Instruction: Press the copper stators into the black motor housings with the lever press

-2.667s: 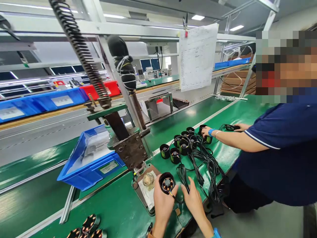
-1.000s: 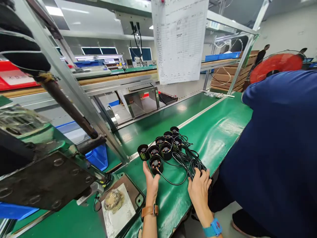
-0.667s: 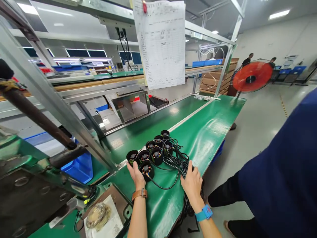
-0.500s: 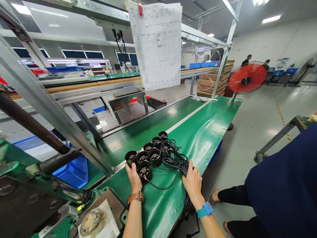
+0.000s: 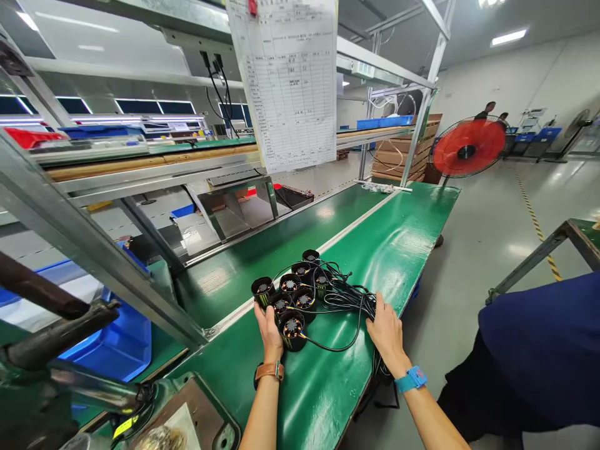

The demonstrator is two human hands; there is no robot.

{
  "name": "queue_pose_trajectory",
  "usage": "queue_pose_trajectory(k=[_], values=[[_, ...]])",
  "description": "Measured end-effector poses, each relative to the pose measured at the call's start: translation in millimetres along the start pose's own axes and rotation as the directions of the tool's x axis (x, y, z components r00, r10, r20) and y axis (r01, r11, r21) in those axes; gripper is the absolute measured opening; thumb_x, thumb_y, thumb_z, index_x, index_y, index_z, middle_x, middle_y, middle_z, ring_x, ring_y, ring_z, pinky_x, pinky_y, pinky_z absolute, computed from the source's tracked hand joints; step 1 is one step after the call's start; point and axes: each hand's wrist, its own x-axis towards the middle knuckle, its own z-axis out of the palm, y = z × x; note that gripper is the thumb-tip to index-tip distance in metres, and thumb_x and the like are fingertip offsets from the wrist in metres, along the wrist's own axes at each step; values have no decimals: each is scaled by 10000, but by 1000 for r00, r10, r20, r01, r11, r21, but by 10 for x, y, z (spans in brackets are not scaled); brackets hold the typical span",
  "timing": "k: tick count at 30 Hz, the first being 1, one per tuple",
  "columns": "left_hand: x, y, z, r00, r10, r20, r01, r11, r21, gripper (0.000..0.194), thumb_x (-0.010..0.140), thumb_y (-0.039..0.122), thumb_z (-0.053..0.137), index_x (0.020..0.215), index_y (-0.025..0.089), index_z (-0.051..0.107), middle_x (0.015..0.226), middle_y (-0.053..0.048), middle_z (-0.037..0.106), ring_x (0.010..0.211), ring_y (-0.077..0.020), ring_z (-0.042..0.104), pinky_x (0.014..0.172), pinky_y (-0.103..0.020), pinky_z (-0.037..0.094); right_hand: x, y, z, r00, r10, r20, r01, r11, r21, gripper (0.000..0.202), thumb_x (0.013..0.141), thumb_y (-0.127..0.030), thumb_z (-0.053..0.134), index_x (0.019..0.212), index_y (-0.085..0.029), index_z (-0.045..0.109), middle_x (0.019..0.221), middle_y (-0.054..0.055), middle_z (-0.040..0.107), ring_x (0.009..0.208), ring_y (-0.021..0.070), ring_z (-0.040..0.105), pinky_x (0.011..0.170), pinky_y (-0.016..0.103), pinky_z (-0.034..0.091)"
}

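Several black round parts with copper-coloured centres (image 5: 292,327) stand in a cluster on the green bench (image 5: 323,387). My left hand (image 5: 270,331) lies against the near left side of the cluster, thumb and fingers apart, touching the outer parts. Black cables (image 5: 349,299) run from the parts to the right in a loose bundle. My right hand (image 5: 387,328) is closed around the bundle at the bench's right edge, and cable ends hang below it. Its fingertips are partly hidden.
A metal press (image 5: 94,381) stands at the near left, beside a blue bin (image 5: 135,344). A printed sheet (image 5: 295,87) hangs ahead from the frame. A person in dark blue (image 5: 544,350) is close on the right. A red fan (image 5: 469,147) stands farther back.
Both hands and the cluster of parts with its cables have shifted right in view, partly as the camera turned. The person at the right has moved a little.
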Motion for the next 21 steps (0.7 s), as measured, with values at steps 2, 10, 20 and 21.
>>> queue_pose_trajectory(k=[2,10,20,21], values=[[-6,-11,127,1000,-18,2,18,1000,3,783,987,638,442,1614,186,318,1692,-139,356,1576,-269,334,1311,-398,233,103,43,-26,1000,24,-11,-24,1000,3,702,982,-173,523,1628,-121,255,1261,169,581,1216,320,590,961,395,487],[-41,-26,682,998,-63,-16,63,998,29,872,997,673,380,1656,135,184,1753,-163,183,1633,-272,166,1334,-389,123,594,113,-158,990,130,-58,-128,991,34,710,974,-224,557,1608,-119,254,1235,185,576,1210,335,589,957,408,490],[43,-80,1452,997,-46,55,43,998,49,823,1017,641,358,1642,126,214,1738,-178,225,1629,-280,187,1335,-420,147,1163,285,-209,947,287,-143,-273,955,113,647,950,-238,484,1554,-111,291,1222,217,559,1179,365,587,930,460,493],[55,-92,1537,997,-50,59,47,998,49,839,1016,642,354,1643,106,198,1742,-189,204,1632,-281,174,1337,-417,136,1222,307,-211,943,298,-151,-281,952,121,646,945,-231,478,1551,-111,290,1224,218,556,1180,365,587,933,461,490]])
